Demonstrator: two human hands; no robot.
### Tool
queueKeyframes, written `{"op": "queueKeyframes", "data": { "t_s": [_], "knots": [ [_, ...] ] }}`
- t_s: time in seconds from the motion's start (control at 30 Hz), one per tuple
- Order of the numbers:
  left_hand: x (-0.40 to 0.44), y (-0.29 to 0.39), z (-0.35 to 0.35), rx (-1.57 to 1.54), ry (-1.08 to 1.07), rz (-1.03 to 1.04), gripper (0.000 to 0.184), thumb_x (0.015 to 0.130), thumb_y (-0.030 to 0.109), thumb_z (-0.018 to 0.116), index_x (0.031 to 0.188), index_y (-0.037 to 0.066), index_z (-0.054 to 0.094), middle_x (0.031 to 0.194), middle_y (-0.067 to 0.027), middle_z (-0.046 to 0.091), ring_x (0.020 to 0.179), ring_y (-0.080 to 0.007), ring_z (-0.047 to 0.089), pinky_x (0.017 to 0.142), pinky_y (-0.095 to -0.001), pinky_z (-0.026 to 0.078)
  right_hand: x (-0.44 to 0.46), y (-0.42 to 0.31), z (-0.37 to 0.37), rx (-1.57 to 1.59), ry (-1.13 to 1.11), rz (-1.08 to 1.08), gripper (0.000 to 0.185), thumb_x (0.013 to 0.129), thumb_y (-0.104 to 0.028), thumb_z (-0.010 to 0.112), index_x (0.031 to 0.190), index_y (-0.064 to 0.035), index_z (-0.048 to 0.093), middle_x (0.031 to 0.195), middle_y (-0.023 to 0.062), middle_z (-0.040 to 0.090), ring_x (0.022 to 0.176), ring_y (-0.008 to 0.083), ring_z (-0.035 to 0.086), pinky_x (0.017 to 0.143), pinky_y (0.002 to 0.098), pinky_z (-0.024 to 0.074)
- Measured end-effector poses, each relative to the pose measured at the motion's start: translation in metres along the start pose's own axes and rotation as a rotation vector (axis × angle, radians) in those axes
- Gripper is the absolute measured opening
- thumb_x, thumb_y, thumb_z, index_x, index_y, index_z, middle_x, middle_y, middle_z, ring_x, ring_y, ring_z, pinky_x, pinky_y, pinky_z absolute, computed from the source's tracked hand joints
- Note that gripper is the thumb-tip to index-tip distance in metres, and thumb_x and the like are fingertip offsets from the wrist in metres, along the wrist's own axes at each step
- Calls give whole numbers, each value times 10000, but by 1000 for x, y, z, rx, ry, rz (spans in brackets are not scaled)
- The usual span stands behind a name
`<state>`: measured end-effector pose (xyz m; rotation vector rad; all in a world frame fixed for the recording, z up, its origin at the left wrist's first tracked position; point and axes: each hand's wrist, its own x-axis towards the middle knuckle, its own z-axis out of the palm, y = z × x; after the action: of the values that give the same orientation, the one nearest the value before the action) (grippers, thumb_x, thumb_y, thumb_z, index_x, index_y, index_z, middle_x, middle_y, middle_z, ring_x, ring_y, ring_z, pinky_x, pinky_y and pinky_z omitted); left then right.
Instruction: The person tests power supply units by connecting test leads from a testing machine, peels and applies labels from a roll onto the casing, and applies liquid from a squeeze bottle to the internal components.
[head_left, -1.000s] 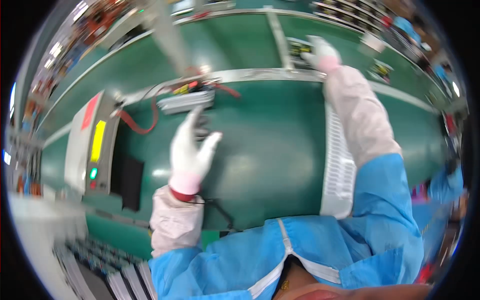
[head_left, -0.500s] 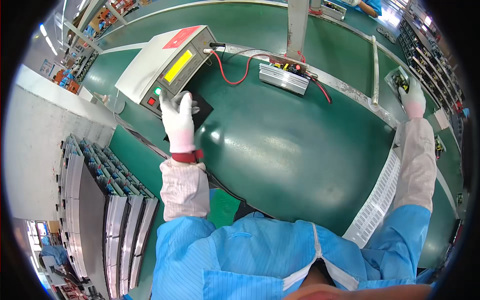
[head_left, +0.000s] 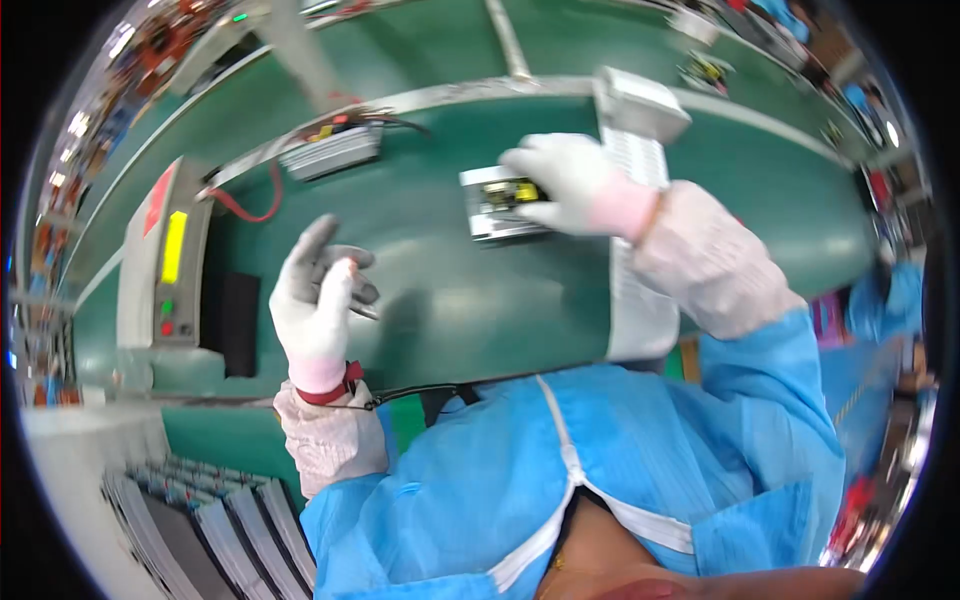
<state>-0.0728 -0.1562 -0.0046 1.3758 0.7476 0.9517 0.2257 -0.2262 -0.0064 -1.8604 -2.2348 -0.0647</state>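
Observation:
My right hand [head_left: 585,185], in a white glove, grips a power supply unit [head_left: 490,212] with a silver metal case, dark components and a yellow part on its board. The unit is held over the green bench, slightly blurred; I cannot tell whether it touches the surface. My left hand [head_left: 322,290], gloved in white with grey fingertips and a red wrist strap below it, hovers over the bench with fingers apart and holds nothing visible. A test instrument [head_left: 160,260] with a lit yellow display stands left of it. Between them lies a black pad [head_left: 238,325].
A finned metal unit with wires [head_left: 332,150] sits at the bench's back edge, near a red cable [head_left: 250,210]. A label strip [head_left: 640,290] runs down from its roll [head_left: 645,105] at the right. Several metal-cased units [head_left: 225,530] are stacked lower left.
My right hand has brought the power supply unit from the far right to the middle of the bench. My left hand has left the instrument's front. The view has turned right.

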Motion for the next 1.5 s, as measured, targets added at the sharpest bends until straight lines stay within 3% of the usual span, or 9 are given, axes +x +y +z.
{"op": "queueKeyframes", "data": {
  "t_s": [0.1, 0.17, 0.23, 0.37, 0.5, 0.67, 1.0, 1.37, 1.5],
  "knots": [
    [-15, -11, 46, -49, -271, -52, 373, 850, 20, 596, 1213, -43, 535, 918, -156, 655, 653, -158, 601, 553, -222, 488, -23, -4, 21, -42, 49, 57, 442, 706, -211, 687, 1103, -51, 579, 970, 113, 598, 853, 320, 590, 782, 393, 481],
    [-18, -21, 69, 370, -574, 273, 297, 817, 49, 633, 1107, -9, 617, 946, -124, 664, 702, -190, 624, 625, -267, 499, -35, 3, 11, 38, 300, 3, 457, 703, -198, 701, 1121, -49, 593, 1022, 105, 626, 889, 302, 611, 812, 370, 487],
    [-22, -33, 88, 399, -627, 276, 292, 807, 69, 641, 1091, -1, 626, 957, -115, 662, 730, -200, 625, 655, -278, 498, -66, 10, -18, 156, 474, 105, 389, 748, -132, 680, 1115, -26, 607, 1056, 108, 645, 899, 250, 625, 820, 316, 490],
    [-24, -50, 132, 497, -727, 349, 282, 779, 128, 664, 1040, 23, 651, 988, -89, 656, 814, -229, 627, 744, -311, 494, -148, 22, -33, 551, 418, 443, 253, 819, -37, 608, 1067, 8, 624, 1034, 108, 648, 869, 178, 611, 802, 261, 481],
    [-25, -65, 174, 692, -776, 592, 292, 766, 227, 666, 999, 51, 657, 1025, -72, 635, 939, -260, 589, 861, -355, 454, -208, 12, -18, 485, 248, 530, 229, 808, -72, 637, 1025, 2, 646, 1017, 96, 638, 900, 189, 603, 821, 269, 477],
    [-22, -89, 219, 734, -794, 875, 285, 758, 266, 662, 968, 73, 663, 1048, -64, 616, 990, -270, 554, 918, -391, 410, -247, 7, 20, 265, 307, 489, 239, 774, -139, 673, 983, -22, 666, 1022, 79, 631, 985, 235, 578, 902, 335, 452],
    [-22, -125, 250, 888, -821, 841, 298, 748, 295, 660, 981, 111, 672, 1066, -51, 599, 1024, -280, 516, 931, -400, 386, -257, 5, 49, 104, 388, 485, 252, 742, -214, 699, 940, -59, 685, 1045, 58, 623, 1089, 271, 527, 1009, 431, 376],
    [-23, -118, 245, 806, -834, 842, 325, 756, 318, 641, 1005, 110, 649, 1063, -62, 600, 1024, -275, 522, 920, -398, 389, -260, -5, 50, -168, 510, 253, 147, 773, -160, 684, 878, -60, 665, 948, 54, 629, 929, 259, 584, 935, 417, 440],
    [-15, -92, 220, 696, -658, 903, 310, 778, 280, 629, 1028, 96, 635, 1087, -56, 614, 1020, -268, 544, 925, -394, 394, -256, -13, 28, 171, 555, 165, 115, 785, -121, 674, 876, -52, 659, 899, 68, 635, 903, 256, 593, 937, 420, 443]
  ]
}}
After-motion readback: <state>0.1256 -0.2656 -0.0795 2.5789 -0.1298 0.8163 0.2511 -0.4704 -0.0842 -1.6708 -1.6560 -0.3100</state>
